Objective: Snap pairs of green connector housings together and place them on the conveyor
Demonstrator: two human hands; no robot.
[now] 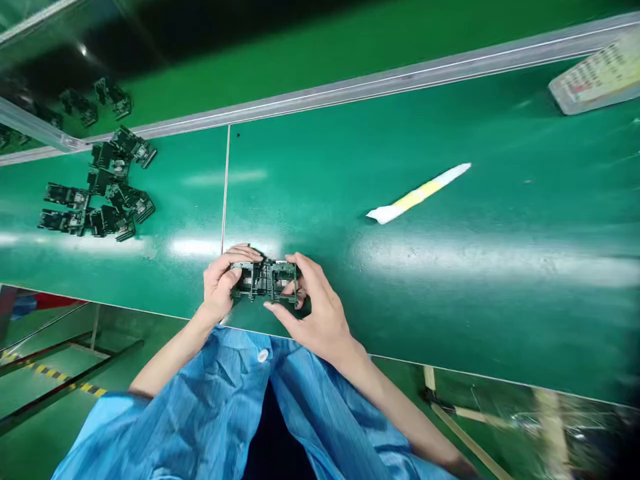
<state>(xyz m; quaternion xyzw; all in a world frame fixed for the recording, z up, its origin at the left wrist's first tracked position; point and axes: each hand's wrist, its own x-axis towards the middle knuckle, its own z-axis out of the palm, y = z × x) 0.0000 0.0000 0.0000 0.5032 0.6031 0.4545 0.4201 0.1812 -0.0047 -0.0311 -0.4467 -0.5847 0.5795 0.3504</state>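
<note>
Both hands hold one small dark plastic-and-circuit part (265,280) just above the near edge of the green table (450,300). My left hand (223,283) grips its left end with the fingers curled over the top. Around its right end wraps my right hand (315,307), thumb underneath. The part lies level between them, its underside hidden.
Several similar dark parts (107,193) lie in a pile at the far left of the table. A white and yellow strip (420,193) rests right of centre. A printed sheet (597,77) sits at the far right corner. A metal rail (350,87) runs along the back.
</note>
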